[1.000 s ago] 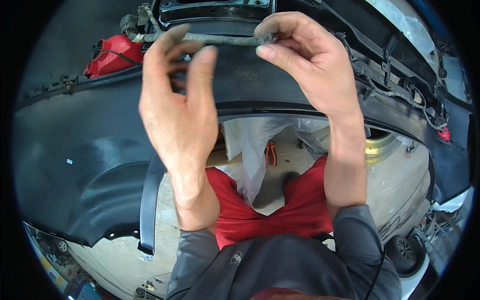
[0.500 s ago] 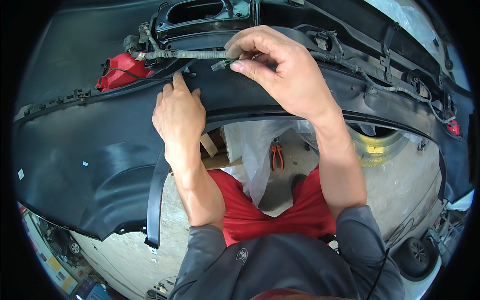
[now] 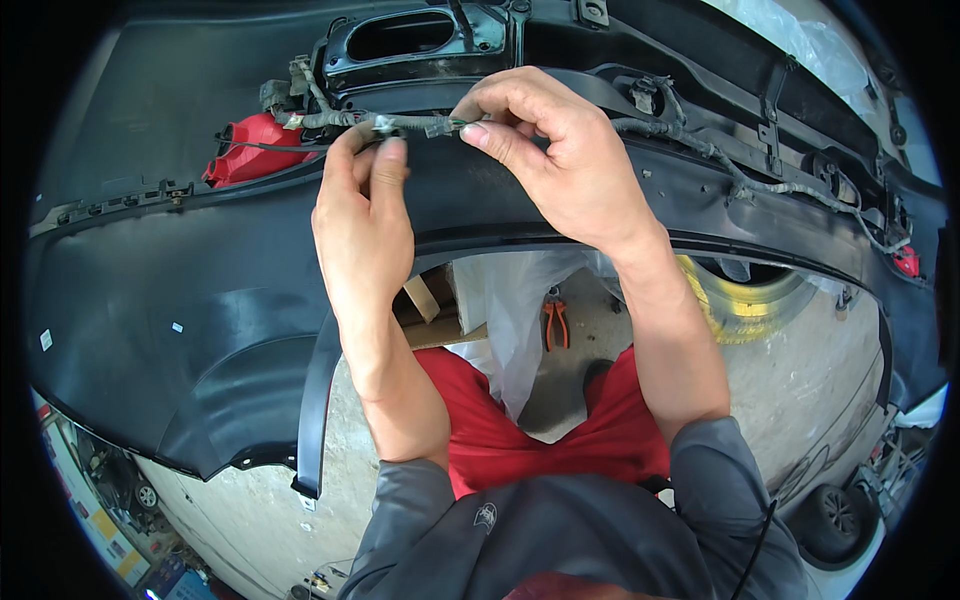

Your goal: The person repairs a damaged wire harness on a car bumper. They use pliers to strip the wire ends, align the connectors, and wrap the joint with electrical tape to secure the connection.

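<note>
My right hand (image 3: 575, 160) pinches a small grey wire connector (image 3: 440, 129) by its green wires, between thumb and forefinger. Facing it, my left hand (image 3: 362, 225) has thumb and fingers closed on a second small connector (image 3: 384, 126), partly hidden by the fingers and slightly blurred. A narrow gap shows between the two. Behind them a grey taped wiring harness (image 3: 330, 119) runs along a large black car bumper (image 3: 150, 330). A red housing (image 3: 258, 145) sits left of my left hand, with a dark cable across it.
Orange-handled pliers (image 3: 556, 325) lie on the floor beyond my knees, beside a plastic sheet (image 3: 510, 310) and a cardboard box (image 3: 440, 337). A yellow-marked tyre (image 3: 745, 305) lies under the bumper at right. A black wheel (image 3: 835, 520) is at lower right.
My left hand has lifted the second connector off the bumper surface and brought it up towards the grey one. My right hand keeps its pinch, and the grey connector has levelled out.
</note>
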Demonstrator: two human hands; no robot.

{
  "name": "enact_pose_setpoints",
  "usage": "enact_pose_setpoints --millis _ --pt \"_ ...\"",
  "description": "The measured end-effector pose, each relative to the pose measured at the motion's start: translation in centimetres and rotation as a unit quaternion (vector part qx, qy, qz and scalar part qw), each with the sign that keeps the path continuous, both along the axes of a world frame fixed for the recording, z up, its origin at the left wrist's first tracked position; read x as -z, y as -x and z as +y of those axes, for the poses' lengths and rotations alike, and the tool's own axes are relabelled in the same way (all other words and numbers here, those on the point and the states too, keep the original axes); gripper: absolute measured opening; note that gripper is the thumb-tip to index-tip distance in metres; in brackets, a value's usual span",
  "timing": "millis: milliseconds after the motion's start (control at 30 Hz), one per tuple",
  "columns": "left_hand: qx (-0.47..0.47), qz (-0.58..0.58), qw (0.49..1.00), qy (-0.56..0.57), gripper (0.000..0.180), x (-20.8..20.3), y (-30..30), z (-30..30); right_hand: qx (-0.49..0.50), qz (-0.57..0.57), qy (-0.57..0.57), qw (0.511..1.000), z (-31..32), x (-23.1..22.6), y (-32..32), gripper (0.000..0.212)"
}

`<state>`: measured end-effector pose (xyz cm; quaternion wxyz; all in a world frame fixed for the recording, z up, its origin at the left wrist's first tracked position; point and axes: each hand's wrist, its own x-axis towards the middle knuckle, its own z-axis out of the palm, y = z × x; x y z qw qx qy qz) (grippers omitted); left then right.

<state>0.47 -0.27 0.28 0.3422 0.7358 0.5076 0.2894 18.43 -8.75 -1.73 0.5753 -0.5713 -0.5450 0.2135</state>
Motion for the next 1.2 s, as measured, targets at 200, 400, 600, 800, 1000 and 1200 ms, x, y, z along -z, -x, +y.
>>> enact_pose_setpoints --millis 200,400,600,800,1000,1200 --pt "0.075 -0.291 0.933 0.197 0.042 0.1 1.5 0.9 0.021 -0.026 -0.029 0.999 0.5 0.4 0.5 0.014" --pt "0.067 -0.394 0.884 0.244 0.037 -0.1 2.2 0.9 0.020 -0.023 -0.031 0.999 0.7 0.7 0.5 0.016" --pt "0.027 -0.267 0.955 0.127 0.035 1.2 -0.3 0.1 0.071 -0.169 -0.110 0.977 1.8 1.4 2.0 0.011" --pt "-0.026 -0.312 0.946 0.079 0.029 1.3 -0.2 1.1 0.126 0.074 -0.016 0.989 1.4 0.4 1.7 0.017" --pt "-0.036 -0.375 0.906 0.195 0.023 0.7 0.3 1.1 0.111 0.008 0.020 0.994 1.1 -0.3 1.6 0.019" --pt "-0.004 -0.453 0.845 0.284 0.030 1.3 0.5 1.2 0.056 -0.003 -0.065 0.996 1.7 1.3 2.2 0.018"
